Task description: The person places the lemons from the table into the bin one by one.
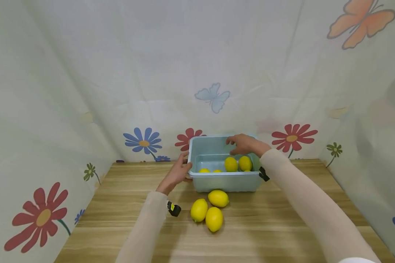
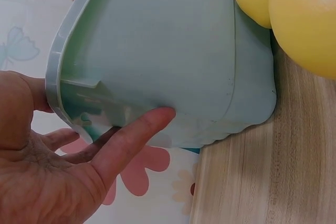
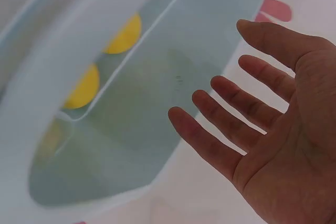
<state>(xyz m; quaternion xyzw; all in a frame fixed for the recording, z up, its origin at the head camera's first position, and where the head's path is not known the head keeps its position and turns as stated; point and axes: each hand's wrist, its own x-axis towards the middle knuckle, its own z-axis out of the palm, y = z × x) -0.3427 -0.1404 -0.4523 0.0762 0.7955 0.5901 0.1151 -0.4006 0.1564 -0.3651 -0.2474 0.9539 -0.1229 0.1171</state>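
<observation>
A light blue plastic bin stands on the wooden table with several lemons in it, some half hidden by its front wall. My left hand grips the bin's left rim, its thumb at the rim and one finger along the outer wall in the left wrist view. Above the bin's right part, my right hand hovers with spread fingers and nothing in them; the right wrist view shows its bare palm. Three lemons lie close together on the table just in front of the bin.
The wooden table ends against a white cloth backdrop printed with flowers and butterflies, which also hangs at both sides. Each wrist wears a small black camera.
</observation>
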